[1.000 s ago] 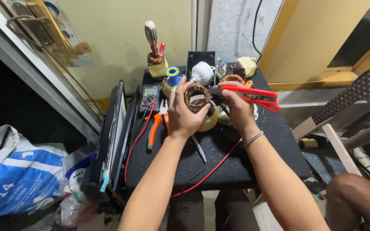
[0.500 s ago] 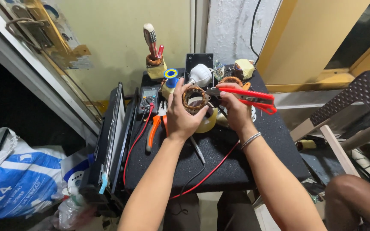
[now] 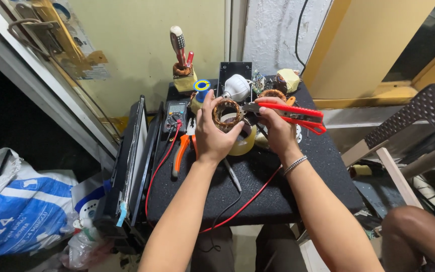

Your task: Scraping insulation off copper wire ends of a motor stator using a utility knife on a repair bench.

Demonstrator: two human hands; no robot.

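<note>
My left hand (image 3: 211, 132) grips a round copper-wound coil ring (image 3: 226, 113), held up above a small black table (image 3: 278, 191). My right hand (image 3: 277, 128) holds red-handled cutters (image 3: 290, 113), whose jaws point left at the coil's right edge. A bracelet sits on my right wrist. Below the coil lies a roll of clear tape (image 3: 242, 141), partly hidden by my hands.
On the table lie orange-handled pliers (image 3: 180, 151), a multimeter (image 3: 176, 113) with red and black leads, a white bulb (image 3: 236, 85), another copper coil (image 3: 274, 93) and a screwdriver (image 3: 177, 45) standing at the back. A dark flat panel (image 3: 133, 161) leans at the left. A blue-and-white sack (image 3: 16, 206) lies on the floor.
Both hands, with coil and cutters, stay near the table's middle; the view has shifted slightly. The cutter jaws sit a little closer to the coil.
</note>
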